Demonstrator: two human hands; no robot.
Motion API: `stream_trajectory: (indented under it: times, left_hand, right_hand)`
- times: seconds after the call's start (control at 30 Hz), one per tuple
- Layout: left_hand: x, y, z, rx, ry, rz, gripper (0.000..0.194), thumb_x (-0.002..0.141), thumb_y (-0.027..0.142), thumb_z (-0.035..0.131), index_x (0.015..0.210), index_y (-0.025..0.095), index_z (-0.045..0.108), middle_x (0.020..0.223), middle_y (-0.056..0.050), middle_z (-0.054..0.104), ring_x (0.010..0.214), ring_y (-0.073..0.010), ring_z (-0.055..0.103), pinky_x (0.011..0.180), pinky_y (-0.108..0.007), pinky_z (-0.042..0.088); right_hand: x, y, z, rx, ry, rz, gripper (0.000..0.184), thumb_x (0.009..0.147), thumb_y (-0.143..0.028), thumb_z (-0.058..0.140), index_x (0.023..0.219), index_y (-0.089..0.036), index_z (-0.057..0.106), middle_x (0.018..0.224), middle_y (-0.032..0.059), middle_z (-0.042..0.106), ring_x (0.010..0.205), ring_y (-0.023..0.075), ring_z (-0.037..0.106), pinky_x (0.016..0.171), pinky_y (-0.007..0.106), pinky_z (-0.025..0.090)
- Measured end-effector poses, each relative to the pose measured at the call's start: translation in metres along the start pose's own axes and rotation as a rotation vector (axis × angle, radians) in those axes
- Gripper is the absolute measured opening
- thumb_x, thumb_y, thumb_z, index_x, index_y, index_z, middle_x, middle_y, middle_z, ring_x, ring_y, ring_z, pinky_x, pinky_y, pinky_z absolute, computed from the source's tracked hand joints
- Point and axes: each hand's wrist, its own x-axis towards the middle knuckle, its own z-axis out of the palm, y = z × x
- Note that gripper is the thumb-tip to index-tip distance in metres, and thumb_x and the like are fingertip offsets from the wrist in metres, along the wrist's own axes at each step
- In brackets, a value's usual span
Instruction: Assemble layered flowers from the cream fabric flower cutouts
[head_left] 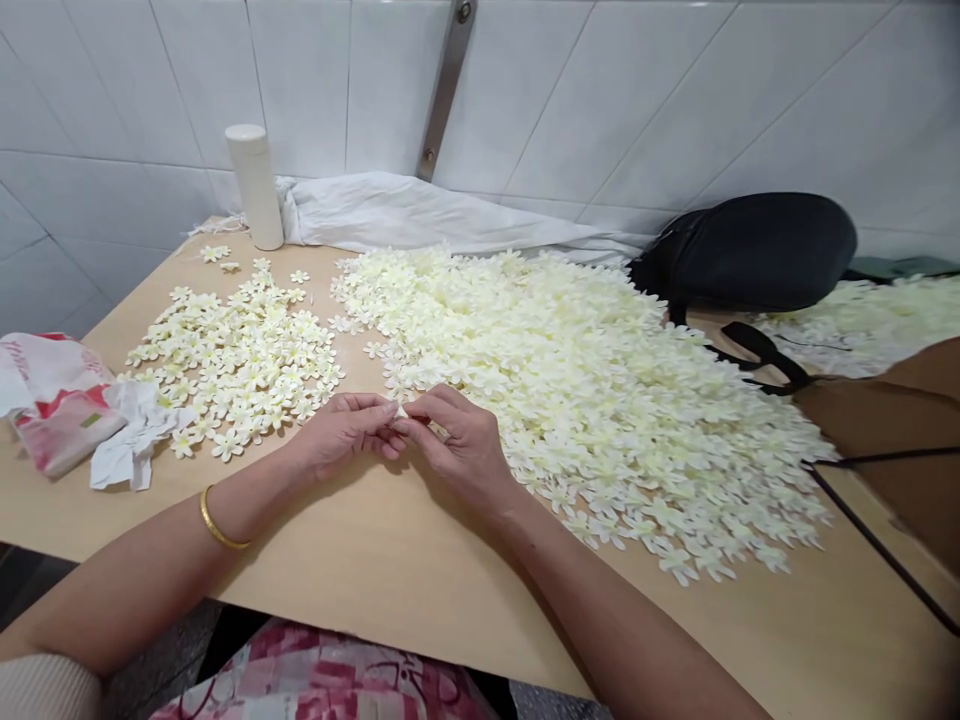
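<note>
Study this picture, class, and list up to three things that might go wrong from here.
1. The small white piece pinched between the left hand and right hand might slip and get lost.
2. The smaller flower pile lies close to the larger flower pile, so the two could mix.
3. The right forearm passes beside the larger flower pile and might brush part of it aside.

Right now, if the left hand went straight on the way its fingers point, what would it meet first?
The left hand would probably first meet the small white piece at its fingertips, then the right hand; exact depth is unclear.
</note>
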Motion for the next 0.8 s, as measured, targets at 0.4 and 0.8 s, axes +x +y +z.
stream_trajectory:
  times: [0.4, 0.8]
  left_hand:
    - [0.002, 0.005, 0.001, -0.03, 0.11, -0.049, 0.02, 0.073, 0.026, 0.069, 0.069, 0.007, 0.063, 0.06, -0.007, 0.064, 0.056, -0.0115, 0.063, 0.056, -0.02, 0.052]
    - [0.001, 0.004, 0.001, 0.012, 0.07, -0.046, 0.016, 0.064, 0.018, 0.074, 0.07, 0.005, 0.066, 0.064, -0.007, 0.065, 0.057, -0.0101, 0.061, 0.058, -0.019, 0.051]
  right_hand:
    - [-0.003, 0.012, -0.003, -0.193, -0.145, -0.22, 0.029, 0.083, -0.008, 0.038, 0.093, -0.018, 0.063, 0.08, 0.007, 0.063, 0.074, 0.0168, 0.058, 0.066, 0.028, 0.046]
    - [-0.002, 0.012, 0.006, -0.314, -0.04, -0.195, 0.019, 0.083, -0.009, 0.039, 0.08, -0.015, 0.056, 0.073, 0.0069, 0.056, 0.067, 0.0169, 0.05, 0.062, 0.027, 0.041]
